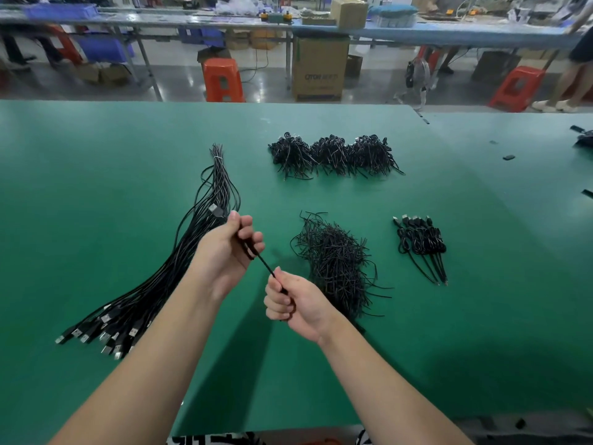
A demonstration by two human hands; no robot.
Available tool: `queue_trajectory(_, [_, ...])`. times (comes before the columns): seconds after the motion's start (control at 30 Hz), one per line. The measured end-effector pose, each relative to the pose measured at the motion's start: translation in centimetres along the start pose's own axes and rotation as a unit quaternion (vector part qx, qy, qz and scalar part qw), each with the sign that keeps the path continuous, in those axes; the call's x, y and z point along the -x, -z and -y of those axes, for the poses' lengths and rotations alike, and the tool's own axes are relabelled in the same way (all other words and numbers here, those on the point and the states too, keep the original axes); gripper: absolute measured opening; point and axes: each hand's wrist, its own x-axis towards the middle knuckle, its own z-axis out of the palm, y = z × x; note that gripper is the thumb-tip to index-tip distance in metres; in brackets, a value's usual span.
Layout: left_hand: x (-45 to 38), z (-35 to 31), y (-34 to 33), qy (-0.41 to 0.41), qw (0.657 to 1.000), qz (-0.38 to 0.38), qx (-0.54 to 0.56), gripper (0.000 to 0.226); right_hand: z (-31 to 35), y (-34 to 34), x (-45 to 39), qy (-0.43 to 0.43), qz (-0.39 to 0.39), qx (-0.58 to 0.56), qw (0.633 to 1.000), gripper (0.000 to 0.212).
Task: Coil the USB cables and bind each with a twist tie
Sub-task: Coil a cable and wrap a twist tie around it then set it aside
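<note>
Left hand: I see my left hand (229, 248) raised above the counter (96, 155), fingers curled round one black USB cable (263, 264); a silver plug sticks out just past the thumb.
Right hand: my right hand (293, 303) is clenched round the same cable lower down, thumb and forefinger pinching it, near the left hand.
Cable in hand: a short black stretch runs taut between my two hands, slanting from upper left to lower right; I cannot tell how much is wound inside either fist.
Loose cables: a long bundle of uncoiled cables (179, 252) lies on the counter left of my hands, tied near its far end with a pale band, plugs fanned out at the near end.
Twist ties: a loose heap of thin black twist ties (337, 264) lies just right of my right hand.
Finished row: a few coiled cables (420, 239) lie side by side further right, plugs pointing away from me, tails toward me.
Far piles: three dark bundled heaps (333, 155) sit in a row further back on the counter.
Background: orange stools (221, 78) and a cardboard box (319, 72) stand on the floor beyond the counter.
</note>
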Motion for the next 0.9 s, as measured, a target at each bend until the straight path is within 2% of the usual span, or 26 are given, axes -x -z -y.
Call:
queue_trajectory(0.07, [0.2,-1.3,0.0,0.048,0.996,0.051,0.058,0.030,0.0,0.3,0.0,-0.005,-0.005,-0.032,0.999,0.036])
queue_trajectory(0.1, [0.5,-1.9,0.1,0.064,0.992,0.093,0.049,0.031,0.1,0.5,-0.1,-0.006,-0.007,-0.050,0.999,0.037])
queue_trajectory(0.17, [1.2,-3.0,0.7,0.067,0.978,0.189,-0.062,0.034,0.7,0.7,-0.3,-0.005,-0.013,-0.076,0.997,0.036])
queue_trajectory(0.2, [1.6,-3.5,0.9,0.067,0.957,0.238,-0.155,0.036,1.1,0.8,-0.4,-0.002,-0.019,-0.077,0.997,0.035])
queue_trajectory(0.23, [1.9,-3.9,1.0,0.076,0.921,0.282,-0.257,0.039,1.6,0.8,-0.5,0.003,-0.027,-0.067,0.997,0.034])
queue_trajectory(0.3, [2.5,-4.5,1.0,0.118,0.828,0.334,-0.435,0.044,2.4,0.8,-0.7,0.011,-0.037,-0.032,0.999,0.033])
queue_trajectory(0.33, [2.7,-4.6,0.8,0.135,0.788,0.334,-0.499,0.042,2.8,0.8,-0.9,0.013,-0.037,-0.020,0.999,0.034])
queue_trajectory(0.37, [2.8,-4.6,0.6,0.141,0.763,0.313,-0.547,0.039,3.1,0.7,-1.0,0.014,-0.034,-0.013,0.999,0.035])
queue_trajectory(0.43, [2.9,-3.9,0.2,0.123,0.744,0.237,-0.613,0.033,3.6,0.5,-1.1,0.016,-0.030,0.001,0.999,0.037])
queue_trajectory(0.53, [2.4,-2.4,0.2,0.047,0.722,0.121,-0.680,0.033,3.8,0.0,-1.2,0.032,-0.026,0.042,0.998,0.035])
queue_trajectory(0.6, [2.1,-1.7,0.4,0.021,0.703,0.090,-0.705,0.033,3.8,-0.3,-1.1,0.047,-0.026,0.069,0.996,0.034])
queue_trajectory(0.67, [2.0,-1.3,0.6,0.037,0.706,0.098,-0.700,0.031,4.0,-0.3,-0.9,0.060,-0.027,0.099,0.993,0.033])
queue_trajectory(0.73, [1.8,-0.9,1.0,0.049,0.726,0.111,-0.677,0.028,4.2,-0.2,-0.7,0.068,-0.034,0.148,0.986,0.033])
queue_trajectory(0.83, [1.1,-0.1,1.3,-0.005,0.749,0.081,-0.658,0.030,4.1,-0.3,-0.4,0.076,-0.035,0.186,0.979,0.032])
queue_trajectory(0.87, [0.9,0.3,1.3,-0.023,0.774,0.071,-0.629,0.030,4.0,-0.5,-0.4,0.080,-0.034,0.193,0.977,0.031])
queue_trajectory(0.9, [0.7,0.7,1.3,-0.036,0.813,0.060,-0.578,0.031,3.8,-0.7,-0.4,0.085,-0.033,0.205,0.975,0.031])
